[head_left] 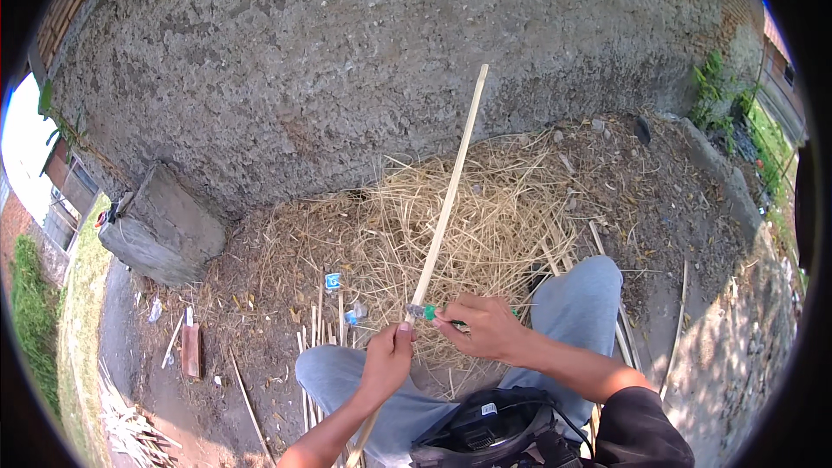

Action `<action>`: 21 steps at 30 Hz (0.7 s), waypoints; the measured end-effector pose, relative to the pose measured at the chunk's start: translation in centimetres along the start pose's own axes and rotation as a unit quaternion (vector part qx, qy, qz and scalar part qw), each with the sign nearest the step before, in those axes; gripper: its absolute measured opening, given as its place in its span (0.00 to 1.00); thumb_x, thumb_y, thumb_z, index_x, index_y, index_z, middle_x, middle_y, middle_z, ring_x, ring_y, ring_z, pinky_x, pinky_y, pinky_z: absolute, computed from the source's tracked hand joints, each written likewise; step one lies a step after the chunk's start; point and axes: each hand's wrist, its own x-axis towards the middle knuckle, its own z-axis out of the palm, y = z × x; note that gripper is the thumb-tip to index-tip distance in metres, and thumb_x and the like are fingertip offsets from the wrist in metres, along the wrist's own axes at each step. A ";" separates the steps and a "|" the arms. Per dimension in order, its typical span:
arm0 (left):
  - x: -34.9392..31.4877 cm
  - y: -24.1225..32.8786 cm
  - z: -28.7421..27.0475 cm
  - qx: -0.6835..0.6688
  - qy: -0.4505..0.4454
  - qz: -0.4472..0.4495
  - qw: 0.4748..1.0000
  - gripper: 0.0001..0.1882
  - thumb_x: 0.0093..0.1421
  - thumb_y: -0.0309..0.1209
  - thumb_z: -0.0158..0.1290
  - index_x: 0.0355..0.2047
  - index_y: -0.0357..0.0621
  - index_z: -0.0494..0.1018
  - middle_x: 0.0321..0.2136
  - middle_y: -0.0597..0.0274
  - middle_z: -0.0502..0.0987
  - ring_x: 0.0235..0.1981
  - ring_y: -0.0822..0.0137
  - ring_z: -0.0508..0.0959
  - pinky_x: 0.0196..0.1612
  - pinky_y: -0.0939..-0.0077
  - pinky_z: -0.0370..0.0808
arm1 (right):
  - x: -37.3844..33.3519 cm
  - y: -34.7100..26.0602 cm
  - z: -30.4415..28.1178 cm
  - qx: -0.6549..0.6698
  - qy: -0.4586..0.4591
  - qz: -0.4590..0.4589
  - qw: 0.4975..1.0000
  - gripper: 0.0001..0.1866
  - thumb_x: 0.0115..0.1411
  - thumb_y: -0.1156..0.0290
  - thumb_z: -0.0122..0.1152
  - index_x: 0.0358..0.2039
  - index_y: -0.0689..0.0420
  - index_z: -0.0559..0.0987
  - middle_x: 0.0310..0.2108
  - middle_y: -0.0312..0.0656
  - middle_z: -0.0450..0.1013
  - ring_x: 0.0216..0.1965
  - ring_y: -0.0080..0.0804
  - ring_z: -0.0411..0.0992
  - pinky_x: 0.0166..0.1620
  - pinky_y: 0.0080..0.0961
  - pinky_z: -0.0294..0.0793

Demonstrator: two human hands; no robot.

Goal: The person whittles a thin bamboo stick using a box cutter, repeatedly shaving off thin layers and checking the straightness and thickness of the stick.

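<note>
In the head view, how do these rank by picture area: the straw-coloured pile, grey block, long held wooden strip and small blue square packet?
1. Straw-coloured pile
2. Grey block
3. Wooden strip, long but thin
4. Blue square packet

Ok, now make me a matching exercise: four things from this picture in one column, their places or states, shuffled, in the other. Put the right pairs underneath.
Things
1. Right hand
2. Grey block
3. Left hand
4. Straw-like heap

Places and states
A. Gripping the pale strip
B. On the ground between the knees and the rough wall
C. Holding the green-handled tool
D. On the ground by the wall, toward the picture's left side

Right pairs: 1-C; 2-D; 3-A; 4-B
</note>
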 end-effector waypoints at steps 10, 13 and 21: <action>-0.1 -0.3 1.0 0.078 0.022 0.070 0.994 0.20 0.72 0.38 0.39 0.27 0.37 0.69 0.15 0.68 0.65 0.18 0.79 0.64 0.22 0.78 0.63 | -1.0 0.6 0.2 -0.006 0.031 -0.029 0.999 0.08 0.55 0.66 0.65 0.35 0.54 0.82 0.24 0.38 0.74 0.18 0.35 0.72 0.18 0.30 0.70; -0.2 0.1 1.1 0.101 0.001 0.060 0.993 0.21 0.72 0.39 0.37 0.27 0.37 0.67 0.15 0.64 0.65 0.18 0.74 0.65 0.23 0.73 0.64 | -0.9 0.2 0.0 -0.034 0.045 -0.030 0.998 0.07 0.53 0.68 0.69 0.31 0.55 0.83 0.20 0.34 0.72 0.14 0.28 0.68 0.16 0.25 0.66; -0.7 2.5 0.9 0.190 0.004 0.008 0.982 0.20 0.70 0.37 0.36 0.31 0.32 0.69 0.21 0.36 0.73 0.27 0.35 0.75 0.32 0.49 0.70 | -0.6 0.6 1.0 -0.030 0.067 -0.008 0.997 0.06 0.53 0.66 0.68 0.30 0.52 0.83 0.20 0.33 0.72 0.13 0.30 0.68 0.14 0.26 0.62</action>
